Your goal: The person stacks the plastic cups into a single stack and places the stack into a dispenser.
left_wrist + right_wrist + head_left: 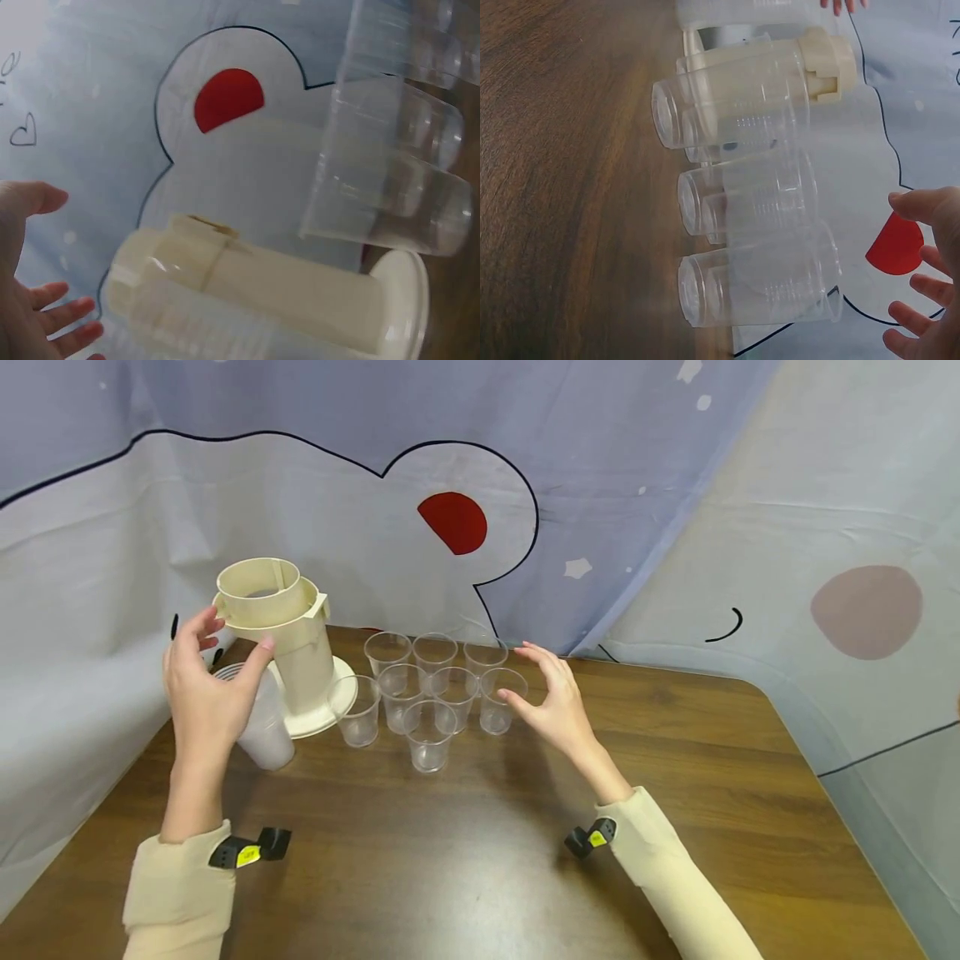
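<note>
My left hand (206, 693) hovers with spread fingers before a cream cup dispenser (306, 672), a tube on a round base. Just below that hand a stack of nested clear plastic cups (267, 739) stands on the table, its upper part partly hidden by the thumb. In the left wrist view the left fingers (64, 319) are apart and hold nothing. Several single clear cups (429, 747) stand upright in a close group right of the dispenser. Beside the rightmost front cup (496, 714), my right hand (555, 706) is raised, fingers parted, with nothing in its grasp.
Everything stands on a brown wooden table (637, 827). A printed curtain (337, 527) hangs behind the cups and along the left and right sides. Each sleeve cuff carries a small black wrist camera, one on the left (251, 852) and one on the right (588, 839).
</note>
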Tool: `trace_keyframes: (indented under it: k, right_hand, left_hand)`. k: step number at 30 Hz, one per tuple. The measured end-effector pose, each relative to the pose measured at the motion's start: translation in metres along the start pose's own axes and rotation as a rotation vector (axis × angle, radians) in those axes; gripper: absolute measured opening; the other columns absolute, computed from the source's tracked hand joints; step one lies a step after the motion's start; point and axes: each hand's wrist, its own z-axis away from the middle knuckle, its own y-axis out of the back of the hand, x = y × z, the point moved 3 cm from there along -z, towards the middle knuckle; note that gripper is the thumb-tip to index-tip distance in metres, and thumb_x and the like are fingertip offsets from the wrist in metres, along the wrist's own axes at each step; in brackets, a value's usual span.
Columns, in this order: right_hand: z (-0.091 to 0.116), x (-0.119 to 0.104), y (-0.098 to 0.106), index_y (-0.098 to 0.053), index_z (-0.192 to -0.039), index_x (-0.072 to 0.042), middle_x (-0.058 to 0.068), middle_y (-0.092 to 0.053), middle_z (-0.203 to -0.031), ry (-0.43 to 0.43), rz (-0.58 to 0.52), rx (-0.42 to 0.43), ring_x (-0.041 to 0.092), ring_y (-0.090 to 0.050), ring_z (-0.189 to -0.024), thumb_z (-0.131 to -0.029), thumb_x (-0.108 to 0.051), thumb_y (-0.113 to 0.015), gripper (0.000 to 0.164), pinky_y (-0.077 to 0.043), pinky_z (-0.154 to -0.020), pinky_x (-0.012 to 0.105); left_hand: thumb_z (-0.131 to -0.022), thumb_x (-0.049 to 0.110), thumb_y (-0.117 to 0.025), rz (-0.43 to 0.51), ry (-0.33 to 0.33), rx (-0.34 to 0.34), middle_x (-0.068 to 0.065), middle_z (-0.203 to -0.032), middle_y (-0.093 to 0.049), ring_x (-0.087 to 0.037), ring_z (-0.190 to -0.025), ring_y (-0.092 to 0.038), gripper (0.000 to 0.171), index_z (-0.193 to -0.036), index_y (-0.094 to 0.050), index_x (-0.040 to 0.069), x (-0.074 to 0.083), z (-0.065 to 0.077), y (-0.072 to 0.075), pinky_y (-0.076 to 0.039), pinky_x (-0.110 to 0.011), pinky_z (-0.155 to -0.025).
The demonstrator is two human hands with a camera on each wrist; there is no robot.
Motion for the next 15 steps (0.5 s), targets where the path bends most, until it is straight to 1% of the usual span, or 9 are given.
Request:
trace_keyframes:
  k: [2, 4, 6, 8, 11, 13, 15]
  right_hand:
    - [0.0, 0.002, -0.002, -0.055, -0.129, -0.006, 0.01, -0.054, -0.137, -0.012, -0.011, -0.003, 0.028, -0.045, -0.13, -0.076, -0.022, -0.081, 0.061, -0.032, -0.109, 0.044]
    - [0.0, 0.004, -0.003, -0.055, -0.13, -0.006, 0.009, -0.054, -0.137, -0.029, -0.02, -0.01, 0.027, -0.046, -0.128, -0.077, -0.023, -0.081, 0.062, -0.033, -0.109, 0.043]
    - [0.0, 0.006, -0.004, -0.054, -0.13, -0.006, 0.009, -0.054, -0.137, -0.041, -0.024, -0.013, 0.027, -0.047, -0.126, -0.076, -0.023, -0.081, 0.063, -0.034, -0.107, 0.044]
    - [0.0, 0.008, -0.005, -0.054, -0.131, -0.007, 0.008, -0.054, -0.137, -0.056, -0.026, -0.016, 0.026, -0.048, -0.124, -0.076, -0.023, -0.081, 0.064, -0.034, -0.107, 0.043]
    - [0.0, 0.01, -0.006, -0.053, -0.132, -0.008, 0.008, -0.054, -0.137, -0.073, -0.027, -0.026, 0.027, -0.047, -0.124, -0.076, -0.023, -0.081, 0.065, -0.034, -0.106, 0.044]
    - [0.001, 0.01, -0.006, -0.052, -0.133, -0.009, 0.008, -0.053, -0.137, -0.086, -0.029, -0.036, 0.026, -0.047, -0.125, -0.076, -0.024, -0.081, 0.066, -0.034, -0.107, 0.044]
    - [0.001, 0.011, -0.006, -0.052, -0.133, -0.009, 0.008, -0.053, -0.137, -0.092, -0.032, -0.044, 0.027, -0.046, -0.125, -0.076, -0.025, -0.081, 0.067, -0.033, -0.107, 0.044]
  left_hand:
    - [-0.082, 0.027, -0.073, 0.004, 0.024, 0.001, -0.008, -0.136, -0.051, -0.023, -0.12, -0.042, 0.066, -0.139, -0.044, 0.011, -0.006, 0.001, 0.0, -0.028, -0.036, -0.103]
    - [-0.081, 0.027, -0.074, 0.011, 0.05, 0.001, -0.007, -0.138, -0.05, -0.023, -0.123, -0.041, 0.068, -0.139, -0.043, 0.012, -0.012, 0.001, 0.001, -0.028, -0.036, -0.105]
    - [-0.081, 0.028, -0.074, 0.019, 0.089, -0.005, -0.007, -0.14, -0.048, -0.021, -0.124, -0.04, 0.07, -0.141, -0.041, 0.013, -0.018, 0.001, 0.002, -0.028, -0.035, -0.106]
    - [-0.081, 0.03, -0.074, 0.032, 0.137, -0.03, -0.006, -0.142, -0.046, -0.021, -0.125, -0.039, 0.073, -0.143, -0.039, 0.015, -0.024, 0.0, 0.003, -0.028, -0.035, -0.108]
    - [-0.081, 0.034, -0.074, 0.034, 0.213, -0.114, -0.005, -0.149, -0.038, -0.023, -0.132, -0.037, 0.081, -0.148, -0.03, 0.018, -0.033, -0.001, 0.007, -0.028, -0.038, -0.112]
    - [-0.082, 0.037, -0.072, 0.032, 0.261, -0.198, -0.007, -0.154, -0.031, -0.029, -0.138, -0.033, 0.087, -0.151, -0.022, 0.02, -0.04, -0.002, 0.009, -0.026, -0.044, -0.114]
    - [-0.083, 0.04, -0.071, 0.02, 0.287, -0.295, -0.009, -0.158, -0.023, -0.036, -0.141, -0.028, 0.092, -0.153, -0.014, 0.022, -0.048, -0.002, 0.012, -0.024, -0.052, -0.114]
